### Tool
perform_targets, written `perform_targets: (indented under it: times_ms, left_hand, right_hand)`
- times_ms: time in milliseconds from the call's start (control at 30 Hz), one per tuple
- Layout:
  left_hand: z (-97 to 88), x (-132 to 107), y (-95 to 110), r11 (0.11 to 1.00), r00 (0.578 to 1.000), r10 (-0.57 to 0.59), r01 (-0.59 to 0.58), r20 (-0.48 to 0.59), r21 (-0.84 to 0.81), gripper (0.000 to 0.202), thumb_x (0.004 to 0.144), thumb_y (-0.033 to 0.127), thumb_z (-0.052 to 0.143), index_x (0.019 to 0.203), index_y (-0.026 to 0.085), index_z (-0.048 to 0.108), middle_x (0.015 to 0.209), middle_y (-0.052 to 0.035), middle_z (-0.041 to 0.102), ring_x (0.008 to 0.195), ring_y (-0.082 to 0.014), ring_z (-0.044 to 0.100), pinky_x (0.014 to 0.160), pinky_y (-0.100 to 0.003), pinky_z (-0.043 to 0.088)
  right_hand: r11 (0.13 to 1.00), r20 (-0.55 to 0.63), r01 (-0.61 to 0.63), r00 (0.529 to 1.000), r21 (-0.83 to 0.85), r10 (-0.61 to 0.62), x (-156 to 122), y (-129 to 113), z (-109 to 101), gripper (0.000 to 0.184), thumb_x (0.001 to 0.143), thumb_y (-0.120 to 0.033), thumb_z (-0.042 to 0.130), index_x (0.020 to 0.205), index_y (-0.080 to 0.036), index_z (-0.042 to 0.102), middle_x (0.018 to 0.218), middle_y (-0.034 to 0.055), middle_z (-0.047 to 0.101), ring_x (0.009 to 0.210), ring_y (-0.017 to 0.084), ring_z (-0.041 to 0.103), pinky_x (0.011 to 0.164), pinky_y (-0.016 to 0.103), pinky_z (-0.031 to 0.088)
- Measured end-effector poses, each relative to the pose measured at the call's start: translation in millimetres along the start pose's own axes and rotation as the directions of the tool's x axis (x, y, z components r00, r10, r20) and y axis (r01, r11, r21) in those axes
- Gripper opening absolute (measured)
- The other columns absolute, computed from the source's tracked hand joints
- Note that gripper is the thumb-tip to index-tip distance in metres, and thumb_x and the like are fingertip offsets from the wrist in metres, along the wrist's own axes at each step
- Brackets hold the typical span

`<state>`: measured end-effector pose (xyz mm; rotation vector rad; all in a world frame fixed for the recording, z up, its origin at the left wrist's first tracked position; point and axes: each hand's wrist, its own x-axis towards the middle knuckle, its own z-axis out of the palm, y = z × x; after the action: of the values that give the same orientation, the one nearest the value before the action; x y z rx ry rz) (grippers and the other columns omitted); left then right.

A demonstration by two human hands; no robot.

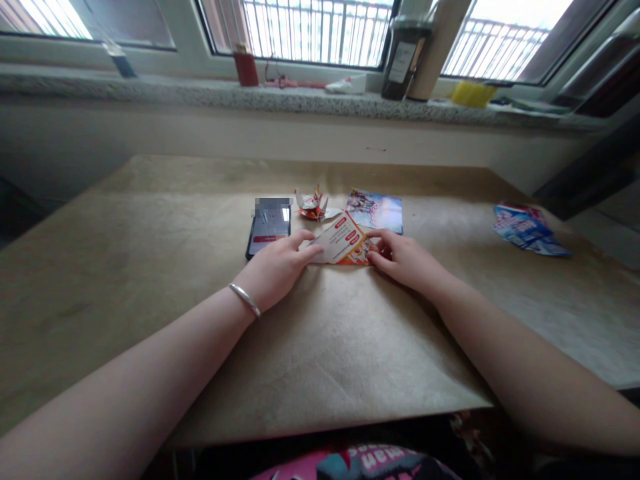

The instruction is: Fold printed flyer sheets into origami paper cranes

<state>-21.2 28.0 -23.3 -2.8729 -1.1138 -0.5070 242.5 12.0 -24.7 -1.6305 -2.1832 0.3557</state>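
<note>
Pinning a folded glossy leaflet (pixel 343 241) against the paper-covered table (pixel 320 340), the left hand (pixel 273 263) and right hand (pixel 407 260) press from either end, their fingers (pixel 384 252) held narrow on its edges, apparently to stop it sliding. Just beyond lie a phone (pixel 269 227), a paper origami flower (pixel 313 207) and a printed flyer (pixel 375 210).

The one view came from a camera worn on the person's head: it looked forward and down, over a brown paper sheet (pixel 330 347) toward a window sill (pixel 210 90). It sat close behind the left hand (pixel 275 263) and right hand (pixel 405 260) — the forearms (pixel 125 380) entered from the lower corners — while the sill lay farther off, along the top edge.
</note>
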Motion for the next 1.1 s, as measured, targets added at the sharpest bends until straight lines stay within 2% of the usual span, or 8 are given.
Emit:
perform_targets:
  times_ms: [100, 200, 300, 400, 533, 667, 867, 1100]
  left_hand:
    - [-1.7, -0.4, 4.8, 0.981, 1.0, -0.008, 0.006, 0.013, 0.193, 0.03, 0.088, 0.021, 0.043, 0.114, 0.022, 0.059, 0.126, -0.011, 0.054, 0.096, -0.0235, 0.06, 0.08, -0.039, 0.048]
    - [-4.2, -0.8, 10.3, 0.971, 1.0, 0.0, -0.002, 0.009, 0.238, 0.029, 0.089, 0.028, 0.046, 0.114, 0.023, 0.06, 0.127, -0.0095, 0.055, 0.104, -0.0285, 0.056, 0.084, -0.044, 0.045]
    - [-4.7, -1.3, 13.7, 0.974, 1.0, 0.017, -0.021, 0.021, 0.225, 0.033, 0.089, 0.032, 0.047, 0.118, 0.022, 0.058, 0.129, -0.0073, 0.055, 0.112, -0.0295, 0.051, 0.091, -0.046, 0.042]
    - [-1.0, -2.0, 13.9, 0.982, 0.994, 0.077, -0.088, 0.073, 0.168, 0.041, 0.091, 0.037, 0.046, 0.128, 0.021, 0.052, 0.138, -0.0054, 0.048, 0.126, -0.0283, 0.041, 0.104, -0.045, 0.032]
    - [5.1, -2.7, 11.7, 0.981, 0.966, 0.164, -0.182, 0.2, 0.071, 0.054, 0.093, 0.045, 0.04, 0.138, 0.015, 0.039, 0.148, -0.0053, 0.034, 0.139, -0.0222, 0.024, 0.114, -0.036, 0.019]
    - [3.6, -1.7, 11.6, 0.983, 0.949, 0.168, -0.18, 0.267, 0.022, 0.057, 0.092, 0.046, 0.041, 0.138, 0.012, 0.038, 0.147, -0.0086, 0.035, 0.136, -0.0213, 0.031, 0.112, -0.033, 0.026]
    - [-4.7, 0.9, 18.4, 0.993, 0.968, 0.102, -0.114, 0.229, 0.04, 0.05, 0.089, 0.042, 0.048, 0.129, 0.012, 0.05, 0.138, -0.0127, 0.047, 0.127, -0.0234, 0.045, 0.105, -0.036, 0.038]
    - [-15.5, 0.4, 27.1, 0.976, 0.974, -0.091, 0.045, 0.209, 0.214, 0.034, 0.09, 0.036, 0.046, 0.097, 0.011, 0.068, 0.108, -0.0112, 0.066, 0.097, -0.0233, 0.062, 0.084, -0.033, 0.052]
  right_hand:
    - [0.999, -0.025, -0.027, 0.999, -0.027, 0.027, 0.8, -2.2, 3.7, 0.051, 0.081, -0.036, 0.056, 0.129, -0.022, 0.046, 0.083, 0.0043, 0.066, 0.069, 0.017, 0.06, 0.061, 0.028, 0.046]
    - [0.997, -0.047, -0.047, 0.998, -0.065, 0.044, 1.6, -4.8, 7.4, 0.058, 0.079, -0.043, 0.06, 0.131, -0.022, 0.045, 0.088, 0.0063, 0.066, 0.071, 0.019, 0.06, 0.062, 0.03, 0.047]
    - [0.993, -0.069, -0.047, 0.997, -0.106, 0.04, 2.5, -6.9, 10.0, 0.059, 0.078, -0.045, 0.06, 0.13, -0.022, 0.047, 0.094, 0.008, 0.065, 0.077, 0.022, 0.06, 0.068, 0.034, 0.049]
    - [0.994, -0.081, -0.01, 0.997, -0.111, 0.001, 2.9, -7.9, 11.1, 0.058, 0.078, -0.042, 0.061, 0.131, -0.023, 0.047, 0.105, 0.0091, 0.063, 0.086, 0.023, 0.061, 0.077, 0.037, 0.049]
    - [0.993, -0.075, 0.0, 0.997, -0.122, -0.01, 2.7, -8.6, 11.6, 0.053, 0.08, -0.041, 0.058, 0.129, -0.022, 0.049, 0.112, 0.0104, 0.059, 0.093, 0.025, 0.06, 0.082, 0.039, 0.049]
    - [0.989, -0.065, 0.015, 0.998, -0.146, -0.024, 2.5, -8.9, 11.8, 0.045, 0.084, -0.037, 0.052, 0.125, -0.021, 0.053, 0.113, 0.0119, 0.058, 0.096, 0.026, 0.059, 0.084, 0.038, 0.048]
    - [0.976, -0.029, 0.066, 0.997, -0.207, -0.073, 2.4, -7.9, 8.7, 0.035, 0.084, -0.027, 0.049, 0.117, -0.019, 0.059, 0.11, 0.0114, 0.059, 0.093, 0.024, 0.06, 0.084, 0.036, 0.048]
    - [0.974, -0.01, 0.055, 0.998, -0.222, -0.059, 2.7, -5.6, 5.3, 0.037, 0.082, -0.019, 0.049, 0.117, -0.019, 0.06, 0.11, 0.0109, 0.059, 0.089, 0.022, 0.06, 0.081, 0.033, 0.049]
